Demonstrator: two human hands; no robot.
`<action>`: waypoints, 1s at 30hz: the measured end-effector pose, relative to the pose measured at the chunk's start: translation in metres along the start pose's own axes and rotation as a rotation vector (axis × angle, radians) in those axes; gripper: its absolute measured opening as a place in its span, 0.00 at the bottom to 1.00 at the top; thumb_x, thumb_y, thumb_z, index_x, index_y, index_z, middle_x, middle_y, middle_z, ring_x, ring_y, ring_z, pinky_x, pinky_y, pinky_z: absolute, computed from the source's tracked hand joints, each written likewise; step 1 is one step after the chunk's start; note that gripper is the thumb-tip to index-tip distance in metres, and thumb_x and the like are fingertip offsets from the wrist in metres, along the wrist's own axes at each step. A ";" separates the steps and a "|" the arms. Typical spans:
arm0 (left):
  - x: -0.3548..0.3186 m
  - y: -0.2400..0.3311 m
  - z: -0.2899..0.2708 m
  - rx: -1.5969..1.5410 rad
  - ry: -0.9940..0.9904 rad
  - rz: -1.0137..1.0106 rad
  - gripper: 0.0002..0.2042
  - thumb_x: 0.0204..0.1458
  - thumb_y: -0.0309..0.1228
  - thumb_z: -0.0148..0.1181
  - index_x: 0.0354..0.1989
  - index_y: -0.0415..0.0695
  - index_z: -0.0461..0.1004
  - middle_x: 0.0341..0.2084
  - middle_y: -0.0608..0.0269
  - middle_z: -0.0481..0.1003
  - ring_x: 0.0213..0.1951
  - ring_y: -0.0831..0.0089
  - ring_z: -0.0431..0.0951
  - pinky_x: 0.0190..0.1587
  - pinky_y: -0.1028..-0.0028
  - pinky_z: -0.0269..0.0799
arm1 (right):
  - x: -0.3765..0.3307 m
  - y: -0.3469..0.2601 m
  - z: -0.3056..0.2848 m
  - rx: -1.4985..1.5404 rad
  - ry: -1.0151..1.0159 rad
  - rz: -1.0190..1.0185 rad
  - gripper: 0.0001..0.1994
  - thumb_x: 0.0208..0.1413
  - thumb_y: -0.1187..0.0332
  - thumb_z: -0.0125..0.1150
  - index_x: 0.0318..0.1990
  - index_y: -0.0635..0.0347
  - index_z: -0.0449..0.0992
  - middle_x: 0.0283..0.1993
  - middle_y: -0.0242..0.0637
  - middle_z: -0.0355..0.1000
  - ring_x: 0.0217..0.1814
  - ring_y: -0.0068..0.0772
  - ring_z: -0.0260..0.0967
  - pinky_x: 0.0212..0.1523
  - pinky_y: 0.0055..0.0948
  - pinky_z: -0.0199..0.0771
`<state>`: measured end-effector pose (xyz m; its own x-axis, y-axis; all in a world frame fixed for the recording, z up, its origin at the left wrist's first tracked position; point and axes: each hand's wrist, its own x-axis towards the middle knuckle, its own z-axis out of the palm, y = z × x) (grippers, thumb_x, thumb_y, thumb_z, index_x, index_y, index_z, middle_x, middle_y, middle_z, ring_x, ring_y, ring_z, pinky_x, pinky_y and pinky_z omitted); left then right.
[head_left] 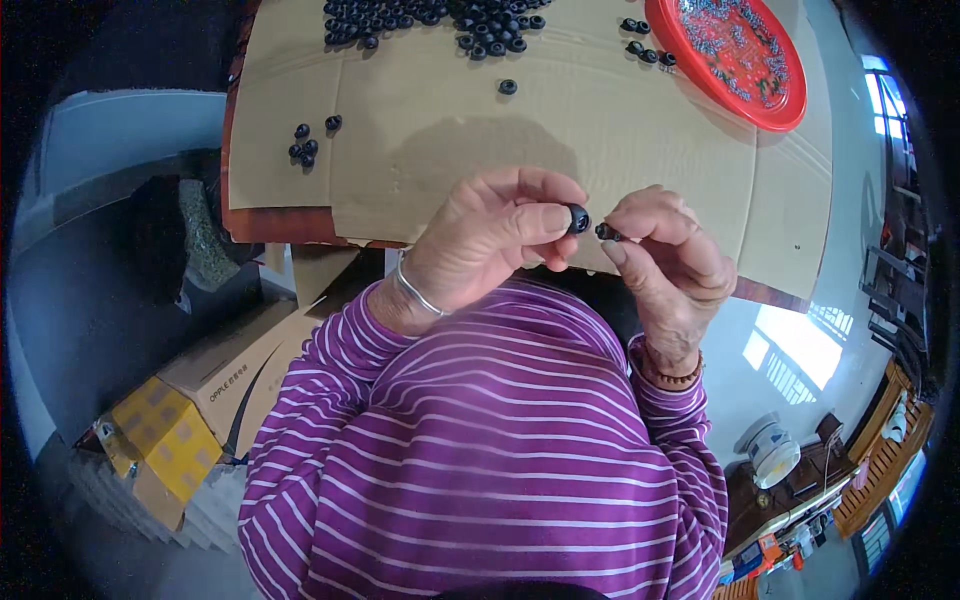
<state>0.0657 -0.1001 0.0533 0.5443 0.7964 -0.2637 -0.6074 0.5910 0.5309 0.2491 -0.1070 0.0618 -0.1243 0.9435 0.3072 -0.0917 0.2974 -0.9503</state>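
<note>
**Q:** What is the state of the left hand (pixel 500 225)?
**A:** Closed in a pinch. The thumb and fingers grip a black cap (pixel 578 219) by its side wall. The hollow face is uncovered and points toward the right, presumably so that the opening remains accessible and visible.

**Q:** And the right hand (pixel 680 245)?
**A:** Also closed. The thumb and forefinger pinch a small dark piece (pixel 607 232) near its end, leaving the tip exposed toward the cap. A fingertip hold probably suits so small an item. Its exact shape is too small to tell.

**Q:** Are the two parts in contact?
**A:** No. They face each other just apart, in front of the torso and above the near edge of the cardboard sheet (pixel 420 130). This position likely gives both hands a clear line of sight.

**Q:** How is the stock arranged?
**A:** A pile of black parts (pixel 495 25) lies at the far side of the sheet. A small group of black parts (pixel 309 147) lies apart at the left. The red tray (pixel 797 85) at the far right contains many small shiny bits (pixel 730 40); its raised rim presumably prevents them from scattering.
</note>
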 end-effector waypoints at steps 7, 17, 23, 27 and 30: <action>0.001 -0.001 0.000 -0.019 0.012 0.010 0.10 0.52 0.23 0.53 0.42 0.36 0.69 0.34 0.56 0.74 0.30 0.74 0.76 0.32 0.76 0.76 | 0.005 -0.003 0.003 -0.272 -0.010 -0.255 0.11 0.33 0.85 0.63 0.29 0.69 0.73 0.28 0.41 0.71 0.29 0.33 0.68 0.28 0.25 0.66; 0.001 -0.001 -0.006 0.157 0.013 0.055 0.09 0.51 0.23 0.54 0.41 0.37 0.71 0.32 0.57 0.75 0.31 0.74 0.76 0.33 0.75 0.75 | 0.004 -0.003 0.009 -0.510 -0.004 -0.316 0.11 0.33 0.84 0.64 0.29 0.67 0.75 0.26 0.39 0.69 0.28 0.32 0.68 0.25 0.26 0.67; -0.004 0.010 -0.011 0.362 0.043 0.064 0.09 0.49 0.21 0.56 0.40 0.36 0.71 0.31 0.56 0.75 0.29 0.74 0.76 0.31 0.76 0.75 | 0.009 0.004 0.002 -0.376 -0.150 -0.223 0.11 0.34 0.82 0.64 0.31 0.66 0.76 0.27 0.37 0.70 0.28 0.31 0.68 0.26 0.25 0.67; -0.003 0.025 -0.012 0.436 0.028 -0.010 0.15 0.45 0.19 0.60 0.43 0.36 0.69 0.31 0.57 0.75 0.30 0.76 0.76 0.31 0.79 0.74 | 0.021 0.002 0.001 -0.122 -0.322 0.044 0.11 0.35 0.81 0.63 0.32 0.69 0.75 0.28 0.40 0.71 0.29 0.31 0.66 0.29 0.26 0.64; -0.008 0.036 -0.010 0.448 0.005 -0.081 0.20 0.42 0.17 0.62 0.46 0.36 0.66 0.30 0.58 0.75 0.31 0.78 0.76 0.32 0.81 0.74 | 0.030 0.000 0.007 -0.103 -0.499 0.085 0.13 0.35 0.78 0.65 0.34 0.69 0.76 0.28 0.38 0.71 0.28 0.30 0.66 0.30 0.27 0.64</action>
<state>0.0330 -0.0838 0.0664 0.5762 0.7513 -0.3217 -0.2524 0.5379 0.8043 0.2384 -0.0792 0.0714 -0.5853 0.7879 0.1912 0.0341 0.2595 -0.9651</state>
